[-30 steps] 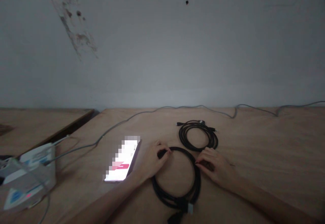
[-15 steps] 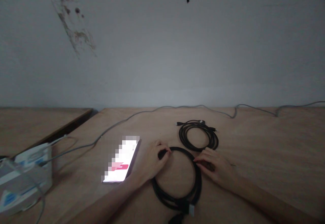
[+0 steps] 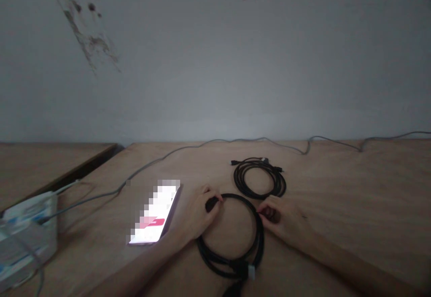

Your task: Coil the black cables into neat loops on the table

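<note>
Black cable makes up the near coil [image 3: 260, 239], which lies on the wooden table [image 3: 363, 198] between the two hands; the left hand [image 3: 198, 214] pinches it lightly at the upper left between thumb and fingertips, and the right hand [image 3: 283, 218] has its fingertips on the right side; whether they catch every strand there, I cannot tell. The strands fan apart at the lower left and no tie shows, so the ring could well spring open if either pinch slipped; the pale-tipped plug [image 3: 251, 272] hangs at the near edge, and a pull on its tail might drag a loop out of round. The far coil [image 3: 239, 179] sits just beyond, close to the right knuckles; a sideways sweep could snag it and tangle the two; the lit phone [image 3: 153, 218] lies just beside the left forearm [image 3: 158, 259], which might nudge it in a careless outward move.
</note>
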Available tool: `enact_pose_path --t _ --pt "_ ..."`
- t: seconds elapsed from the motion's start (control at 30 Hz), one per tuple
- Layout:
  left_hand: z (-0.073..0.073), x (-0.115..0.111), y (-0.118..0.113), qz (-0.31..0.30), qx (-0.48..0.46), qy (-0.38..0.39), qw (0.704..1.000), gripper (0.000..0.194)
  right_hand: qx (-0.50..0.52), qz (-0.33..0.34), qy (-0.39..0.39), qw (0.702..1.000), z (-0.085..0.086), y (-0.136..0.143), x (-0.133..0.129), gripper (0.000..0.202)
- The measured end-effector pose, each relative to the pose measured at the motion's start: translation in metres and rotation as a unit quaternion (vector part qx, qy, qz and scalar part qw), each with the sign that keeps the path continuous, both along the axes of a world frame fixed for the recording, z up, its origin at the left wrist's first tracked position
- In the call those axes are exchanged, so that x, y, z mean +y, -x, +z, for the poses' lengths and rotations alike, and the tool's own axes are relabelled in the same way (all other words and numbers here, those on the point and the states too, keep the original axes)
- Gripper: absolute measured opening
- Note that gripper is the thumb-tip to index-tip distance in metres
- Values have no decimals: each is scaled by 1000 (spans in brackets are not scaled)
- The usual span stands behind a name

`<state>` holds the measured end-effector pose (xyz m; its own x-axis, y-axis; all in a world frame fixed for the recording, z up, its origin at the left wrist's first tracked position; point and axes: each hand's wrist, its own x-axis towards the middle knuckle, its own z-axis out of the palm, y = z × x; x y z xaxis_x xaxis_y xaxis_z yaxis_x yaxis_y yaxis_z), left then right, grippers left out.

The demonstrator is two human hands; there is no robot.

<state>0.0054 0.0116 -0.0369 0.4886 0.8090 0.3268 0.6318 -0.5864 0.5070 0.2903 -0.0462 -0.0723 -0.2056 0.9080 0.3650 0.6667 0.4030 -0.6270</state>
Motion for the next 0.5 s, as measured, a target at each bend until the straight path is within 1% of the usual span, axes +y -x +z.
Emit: enact_pose_path --t 0.13,0.17,0.33,0.5 --pt "2 -1 0 5 10 -3 1000 14 7 -18 21 1000 2 -1 2 17" --pt "2 -1 0 4 9 -6 1000 14 10 -15 21 1000 2 -1 2 16" --pt "3 -2 1 -2 17 -4 1000 16 -9 50 -21 998 7 2 -1 16" --pt "5 -3 0 8 20 -4 1000 17 -13 49 -2 999 5 2 -1 8"
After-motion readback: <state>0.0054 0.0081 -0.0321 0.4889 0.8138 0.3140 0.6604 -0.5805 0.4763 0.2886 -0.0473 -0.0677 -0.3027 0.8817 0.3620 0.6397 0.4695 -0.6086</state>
